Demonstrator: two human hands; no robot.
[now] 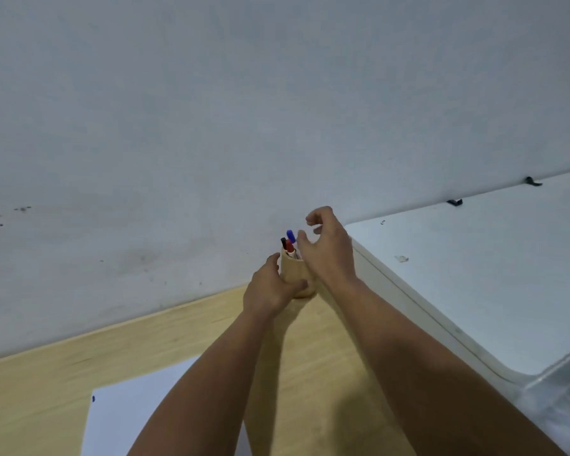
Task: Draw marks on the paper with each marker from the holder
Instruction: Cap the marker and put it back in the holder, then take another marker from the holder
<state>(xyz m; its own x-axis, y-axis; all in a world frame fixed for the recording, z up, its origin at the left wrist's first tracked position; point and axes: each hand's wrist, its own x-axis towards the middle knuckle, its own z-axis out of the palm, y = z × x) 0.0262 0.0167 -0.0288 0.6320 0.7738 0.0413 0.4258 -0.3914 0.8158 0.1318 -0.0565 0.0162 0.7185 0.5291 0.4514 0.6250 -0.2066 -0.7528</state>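
A tan cylindrical marker holder point(293, 273) stands at the far edge of the wooden table, against the wall. A black marker point(283, 241), a red marker point(289, 246) and a blue marker point(290, 235) stick out of its top. My left hand point(272, 291) wraps around the holder's lower left side. My right hand point(326, 248) hovers at the holder's upper right, fingers spread and curled, thumb close to the blue marker's cap, nothing in it. A white paper point(129, 413) lies near me on the table, partly under my left forearm, with a small blue mark point(93, 398) at its left edge.
The wooden table point(63, 373) meets a scuffed white wall point(211, 126). A white appliance-like surface point(474, 274) stands higher on the right, close to the holder, with small black clips point(454, 202) along its back edge.
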